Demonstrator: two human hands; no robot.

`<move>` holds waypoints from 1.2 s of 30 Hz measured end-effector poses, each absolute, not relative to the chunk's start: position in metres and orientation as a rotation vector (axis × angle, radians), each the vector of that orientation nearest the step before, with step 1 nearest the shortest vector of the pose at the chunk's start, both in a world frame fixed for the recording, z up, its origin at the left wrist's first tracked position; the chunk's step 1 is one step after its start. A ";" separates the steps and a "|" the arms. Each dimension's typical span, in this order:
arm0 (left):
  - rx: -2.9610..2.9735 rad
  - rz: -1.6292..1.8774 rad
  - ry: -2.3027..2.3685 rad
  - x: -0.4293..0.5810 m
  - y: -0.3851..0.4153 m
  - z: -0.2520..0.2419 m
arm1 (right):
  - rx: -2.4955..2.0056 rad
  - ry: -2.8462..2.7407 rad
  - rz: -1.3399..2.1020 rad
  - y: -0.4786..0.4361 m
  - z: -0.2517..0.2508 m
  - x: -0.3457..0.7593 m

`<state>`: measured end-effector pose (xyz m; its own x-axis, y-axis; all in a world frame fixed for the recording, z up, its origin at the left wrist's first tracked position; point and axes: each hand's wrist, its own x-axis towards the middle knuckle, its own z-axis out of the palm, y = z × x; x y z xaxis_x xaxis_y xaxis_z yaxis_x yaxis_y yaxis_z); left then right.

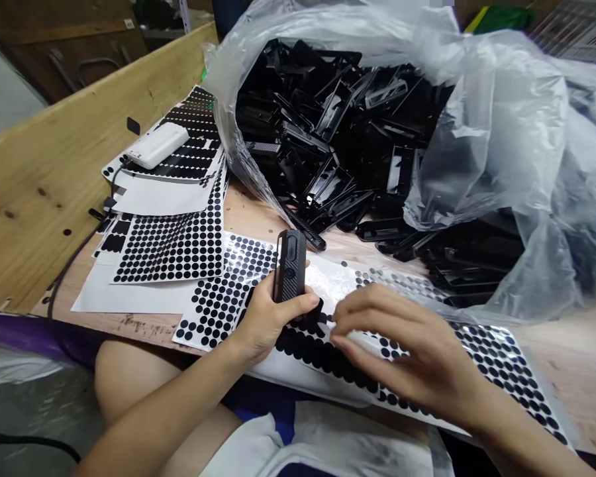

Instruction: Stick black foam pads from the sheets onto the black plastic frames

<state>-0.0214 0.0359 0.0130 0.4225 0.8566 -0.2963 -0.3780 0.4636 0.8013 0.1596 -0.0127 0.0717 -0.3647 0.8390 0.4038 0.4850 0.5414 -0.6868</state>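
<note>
The left hand (265, 321) is closed around a black plastic part (289, 265), held upright near the front table edge. The right hand (412, 358), fingers bent, touches the sticker sheet (496, 358) just beside it; whether it pinches a dot I cannot tell. A plastic bag (501, 132) crowds the back and a wooden board (54, 165) walls the left. Bare table (576, 358) lies to the right. A far label (129, 24) is too small to read.

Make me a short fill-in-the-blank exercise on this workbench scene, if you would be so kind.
1. The left hand holds a black plastic part that stands ____.
2. The right hand reaches over a sheet of round ____ dots.
3. The power bank lying on the other sheets is ____.
Missing words: upright; black; white.
</note>
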 end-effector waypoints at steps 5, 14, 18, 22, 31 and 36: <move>0.735 0.840 0.761 -0.023 0.035 0.014 | -1.183 -1.605 0.838 -0.002 0.075 0.171; 0.823 0.690 0.595 -0.025 0.037 0.010 | -1.365 -1.023 1.314 0.041 0.057 0.164; 0.826 0.694 0.593 -0.025 0.037 0.010 | -1.339 -1.046 1.304 0.038 0.057 0.164; 0.836 0.689 0.589 -0.025 0.037 0.009 | -1.347 -1.098 1.298 0.038 0.057 0.165; 0.841 0.683 0.592 -0.024 0.038 0.006 | -1.394 -1.122 1.256 0.039 0.057 0.165; 0.852 0.680 0.596 -0.025 0.038 0.006 | -1.396 -1.137 1.242 0.039 0.057 0.165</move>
